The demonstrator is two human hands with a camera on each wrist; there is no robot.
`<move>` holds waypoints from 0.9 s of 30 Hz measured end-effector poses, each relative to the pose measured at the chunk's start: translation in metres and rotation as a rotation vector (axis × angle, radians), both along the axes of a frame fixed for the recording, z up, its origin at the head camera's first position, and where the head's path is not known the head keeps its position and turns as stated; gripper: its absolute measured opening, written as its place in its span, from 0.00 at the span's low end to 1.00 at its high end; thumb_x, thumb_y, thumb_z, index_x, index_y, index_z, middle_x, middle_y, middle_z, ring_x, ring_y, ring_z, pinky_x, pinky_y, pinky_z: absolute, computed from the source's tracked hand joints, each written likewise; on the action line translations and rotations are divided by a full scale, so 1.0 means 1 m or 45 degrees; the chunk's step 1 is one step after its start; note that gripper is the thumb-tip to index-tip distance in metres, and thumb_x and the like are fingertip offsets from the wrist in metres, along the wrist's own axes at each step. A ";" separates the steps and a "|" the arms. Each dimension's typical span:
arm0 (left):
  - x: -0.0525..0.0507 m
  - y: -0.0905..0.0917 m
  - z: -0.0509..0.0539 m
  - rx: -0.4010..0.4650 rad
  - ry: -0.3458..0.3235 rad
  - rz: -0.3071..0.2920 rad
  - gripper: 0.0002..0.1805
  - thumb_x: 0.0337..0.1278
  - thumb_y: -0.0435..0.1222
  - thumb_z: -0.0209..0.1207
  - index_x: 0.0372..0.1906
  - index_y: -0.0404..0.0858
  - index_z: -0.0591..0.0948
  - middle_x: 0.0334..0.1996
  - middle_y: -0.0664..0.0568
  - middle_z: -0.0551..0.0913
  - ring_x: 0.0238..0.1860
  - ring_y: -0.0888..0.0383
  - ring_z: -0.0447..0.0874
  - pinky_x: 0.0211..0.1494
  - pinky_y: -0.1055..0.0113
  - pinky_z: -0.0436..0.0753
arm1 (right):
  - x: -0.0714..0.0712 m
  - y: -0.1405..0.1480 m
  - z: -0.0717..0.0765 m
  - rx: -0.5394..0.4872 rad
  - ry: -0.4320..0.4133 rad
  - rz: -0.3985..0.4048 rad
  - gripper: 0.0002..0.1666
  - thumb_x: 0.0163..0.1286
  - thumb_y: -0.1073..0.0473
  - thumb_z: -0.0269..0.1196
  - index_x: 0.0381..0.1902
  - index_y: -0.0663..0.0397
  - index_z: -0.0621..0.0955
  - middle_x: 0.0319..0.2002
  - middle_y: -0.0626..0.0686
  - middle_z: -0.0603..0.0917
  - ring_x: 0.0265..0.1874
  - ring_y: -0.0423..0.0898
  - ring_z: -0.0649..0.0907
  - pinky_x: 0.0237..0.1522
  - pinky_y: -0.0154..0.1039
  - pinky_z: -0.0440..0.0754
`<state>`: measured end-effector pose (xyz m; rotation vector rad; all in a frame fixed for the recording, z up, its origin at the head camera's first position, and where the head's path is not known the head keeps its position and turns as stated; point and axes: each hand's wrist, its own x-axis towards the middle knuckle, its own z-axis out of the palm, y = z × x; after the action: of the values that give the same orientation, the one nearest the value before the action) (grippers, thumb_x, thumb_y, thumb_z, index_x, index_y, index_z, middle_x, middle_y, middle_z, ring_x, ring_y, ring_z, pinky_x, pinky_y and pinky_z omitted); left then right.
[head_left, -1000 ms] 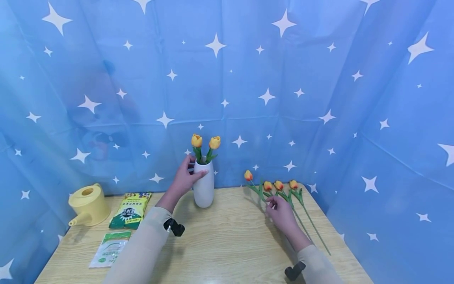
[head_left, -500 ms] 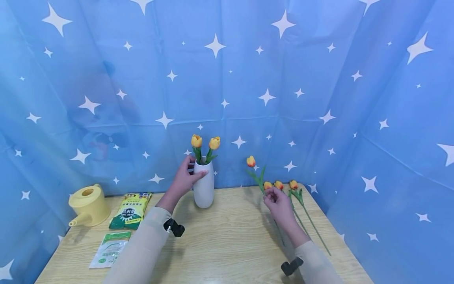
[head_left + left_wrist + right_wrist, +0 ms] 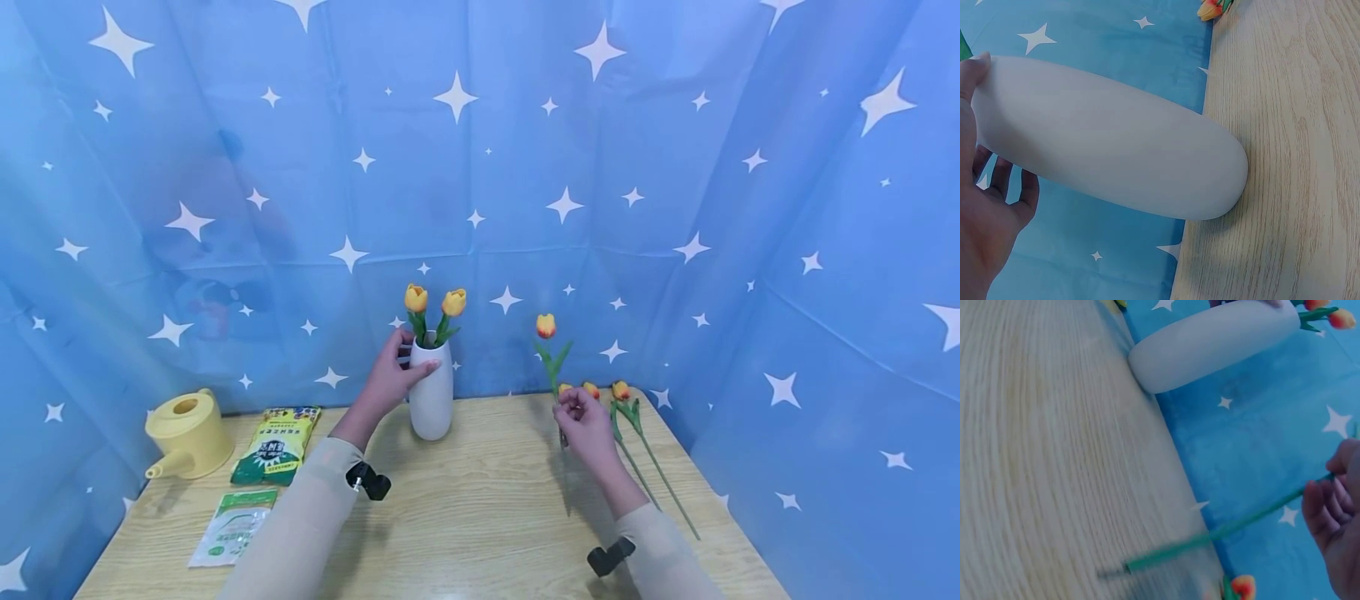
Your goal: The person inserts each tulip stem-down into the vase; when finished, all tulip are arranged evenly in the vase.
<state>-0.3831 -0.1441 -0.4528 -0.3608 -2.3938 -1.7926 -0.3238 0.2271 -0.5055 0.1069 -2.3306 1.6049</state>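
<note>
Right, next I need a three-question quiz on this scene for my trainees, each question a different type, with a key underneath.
1. Multiple choice: what does the right hand hold?
A) the yellow watering can
B) a red-and-yellow tulip
C) the yellow-and-green bag

2. True or false: the left hand rests on the yellow watering can.

3. Fill in the blank: the white vase has ____ tulips standing in it.

Key:
1. B, pinched by its green stem.
2. False; it grips the white vase near the rim.
3. Two.
</note>
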 end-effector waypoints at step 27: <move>0.000 0.001 0.001 0.000 0.020 -0.007 0.32 0.69 0.53 0.76 0.65 0.45 0.71 0.69 0.42 0.76 0.70 0.36 0.77 0.68 0.33 0.82 | 0.000 -0.027 0.039 -0.348 0.252 0.099 0.17 0.83 0.54 0.69 0.54 0.64 0.84 0.48 0.66 0.91 0.42 0.58 0.94 0.36 0.45 0.92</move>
<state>-0.3833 -0.1435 -0.4514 -0.3811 -2.3847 -1.7852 -0.3235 0.2002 -0.4661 0.2842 -1.9634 1.8419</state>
